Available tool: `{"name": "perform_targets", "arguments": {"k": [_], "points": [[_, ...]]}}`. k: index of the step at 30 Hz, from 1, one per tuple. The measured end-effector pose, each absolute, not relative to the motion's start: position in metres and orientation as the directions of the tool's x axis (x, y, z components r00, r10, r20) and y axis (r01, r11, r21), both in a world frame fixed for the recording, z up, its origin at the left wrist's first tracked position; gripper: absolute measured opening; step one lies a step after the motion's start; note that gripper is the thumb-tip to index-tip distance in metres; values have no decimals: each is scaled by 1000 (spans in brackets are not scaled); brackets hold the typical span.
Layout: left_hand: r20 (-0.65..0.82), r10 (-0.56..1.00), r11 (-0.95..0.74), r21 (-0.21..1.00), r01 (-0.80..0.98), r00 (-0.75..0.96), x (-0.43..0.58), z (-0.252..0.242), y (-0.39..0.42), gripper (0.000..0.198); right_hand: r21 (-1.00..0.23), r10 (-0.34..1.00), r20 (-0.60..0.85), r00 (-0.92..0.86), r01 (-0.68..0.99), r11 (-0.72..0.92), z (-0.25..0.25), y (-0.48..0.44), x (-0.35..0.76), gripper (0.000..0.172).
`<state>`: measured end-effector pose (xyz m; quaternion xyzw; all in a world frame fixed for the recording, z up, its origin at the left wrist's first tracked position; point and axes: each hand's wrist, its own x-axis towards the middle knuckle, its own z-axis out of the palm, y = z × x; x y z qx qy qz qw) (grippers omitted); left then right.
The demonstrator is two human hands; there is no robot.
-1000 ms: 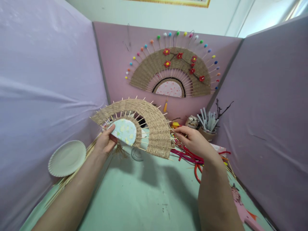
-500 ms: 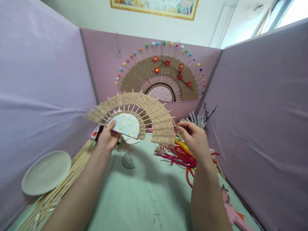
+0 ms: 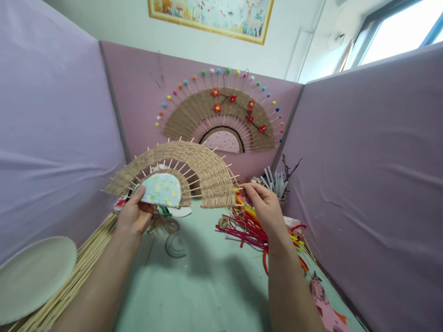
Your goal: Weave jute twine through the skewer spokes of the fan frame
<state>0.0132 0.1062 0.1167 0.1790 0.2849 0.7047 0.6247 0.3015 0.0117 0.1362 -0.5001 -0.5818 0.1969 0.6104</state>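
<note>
My left hand (image 3: 133, 216) grips a half-round woven fan (image 3: 216, 180) by its base, the thumb on the pale blue flowered half-circle at its centre. The fan is tan twine woven across thin wooden sticks, whose bare ends poke out along the curved edge. It is held up above the table, tilted. At the fan's right edge, my right hand (image 3: 261, 200) is closed in a pinch on a thin strand of twine (image 3: 236, 180) beside the stick ends. Its fingertips partly hide the strand.
A finished fan (image 3: 187, 108) with red flowers and coloured balls hangs on the pink back panel. Thin sticks (image 3: 92, 258) and a white paper plate (image 3: 38, 272) lie left. Red pipe cleaners (image 3: 247, 233), a twine ball (image 3: 223, 223) and pink scissors (image 3: 325, 306) lie right; a protractor (image 3: 175, 246) sits mid-table.
The view has shifted, so the scene sits further left. Both hands still hold the fan and strand, with the right hand still pinched at the fan's right edge.
</note>
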Motion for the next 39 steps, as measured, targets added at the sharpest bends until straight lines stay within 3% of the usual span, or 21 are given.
{"name": "perform_targets", "arguments": {"k": [9,14,24,32,39], "points": [[-104,976,-87,618,-781,-191,5,117,107,21,-898,880,436,190,163,410,125,23,295,35],[-117,973,-84,619,-781,-198,3,112,110,25,-900,886,432,170,154,409,124,23,292,35],[-118,972,-91,614,-784,-206,6,112,108,19,-825,890,443,111,438,357,138,8,300,36],[-58,965,-172,595,-785,-255,9,109,109,19,-608,901,425,84,764,216,146,-9,291,22],[-82,952,-201,559,-805,-295,8,108,111,18,-594,917,371,144,796,116,146,-13,282,18]]}}
